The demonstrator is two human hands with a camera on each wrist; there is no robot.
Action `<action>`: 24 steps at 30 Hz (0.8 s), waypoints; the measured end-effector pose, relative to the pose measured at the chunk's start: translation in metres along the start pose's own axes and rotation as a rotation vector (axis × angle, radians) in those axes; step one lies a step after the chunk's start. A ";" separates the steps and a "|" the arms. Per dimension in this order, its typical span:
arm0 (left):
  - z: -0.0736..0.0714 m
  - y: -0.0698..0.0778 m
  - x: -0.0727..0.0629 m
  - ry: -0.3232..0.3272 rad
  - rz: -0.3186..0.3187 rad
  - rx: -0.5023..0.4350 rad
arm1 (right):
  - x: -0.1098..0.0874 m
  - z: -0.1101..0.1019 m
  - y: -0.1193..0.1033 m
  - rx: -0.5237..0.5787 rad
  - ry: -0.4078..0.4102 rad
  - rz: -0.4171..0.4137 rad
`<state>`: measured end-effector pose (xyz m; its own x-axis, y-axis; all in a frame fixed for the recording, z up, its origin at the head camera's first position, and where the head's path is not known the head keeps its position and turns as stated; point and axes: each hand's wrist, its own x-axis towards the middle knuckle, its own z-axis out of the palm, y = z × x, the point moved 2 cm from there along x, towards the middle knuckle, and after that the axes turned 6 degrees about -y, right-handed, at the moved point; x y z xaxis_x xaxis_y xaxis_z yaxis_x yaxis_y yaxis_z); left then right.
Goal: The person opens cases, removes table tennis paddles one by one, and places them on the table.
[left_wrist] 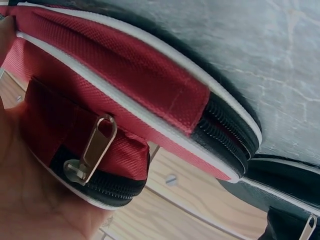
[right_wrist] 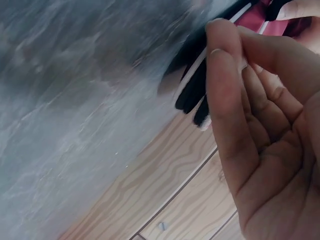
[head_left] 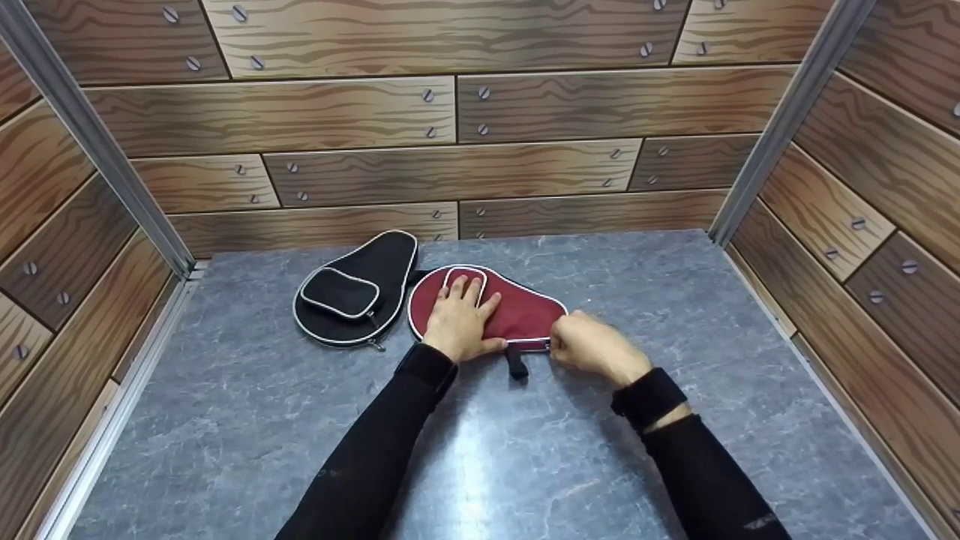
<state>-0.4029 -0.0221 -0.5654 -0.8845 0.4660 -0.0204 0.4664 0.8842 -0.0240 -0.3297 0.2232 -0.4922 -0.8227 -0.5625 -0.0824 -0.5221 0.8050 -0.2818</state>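
Grey tabletop point(head_left: 225, 420) | 1 black case point(head_left: 384, 274) | 2 hands point(head_left: 459, 322) point(head_left: 596, 345) touching 1 red case point(head_left: 523, 311)

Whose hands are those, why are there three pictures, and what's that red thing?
No robot: just a person's left hand and right hand, both bare. The widest picture comes from a camera on their head; the close-ups come from cameras on their wrists. On the grey surface lie a zipped red case and a zipped black case. The left hand rests spread on the red case. The right hand pinches at that case's edge near the narrow end; exactly what is hidden.
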 end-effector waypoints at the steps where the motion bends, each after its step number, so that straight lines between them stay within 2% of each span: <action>1: 0.006 -0.002 0.004 0.000 0.000 0.041 | 0.000 0.000 -0.001 -0.008 -0.001 0.002; 3: 0.012 -0.004 0.009 0.008 0.004 0.095 | 0.001 0.000 -0.002 -0.015 -0.003 0.006; 6: 0.010 -0.003 0.007 0.039 0.010 0.078 | 0.000 -0.002 -0.001 0.000 -0.013 0.016; 9: -0.020 0.010 -0.010 0.010 -0.009 0.077 | -0.002 -0.007 0.001 0.009 0.002 0.015; 10: -0.022 0.011 -0.013 0.021 -0.006 0.083 | -0.003 -0.010 0.002 0.016 0.009 0.020; 13: -0.019 0.008 -0.010 0.023 0.013 0.128 | -0.004 -0.020 0.004 0.042 0.026 0.038; 16: 0.005 -0.006 0.002 0.093 0.080 0.083 | -0.003 -0.030 0.008 0.067 0.059 0.056; 18: -0.002 -0.005 -0.002 0.095 0.104 0.080 | -0.001 -0.034 0.010 0.067 0.101 0.050; 21: -0.023 0.001 -0.019 0.078 0.137 0.084 | 0.001 -0.037 0.012 0.052 0.163 0.031; 24: -0.046 0.007 -0.037 0.051 0.176 0.098 | 0.003 -0.036 0.013 0.048 0.185 0.008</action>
<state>-0.3669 -0.0317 -0.5193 -0.7873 0.6163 0.0178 0.6101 0.7829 -0.1221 -0.3468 0.2391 -0.4619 -0.8563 -0.5082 0.0916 -0.5079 0.7968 -0.3273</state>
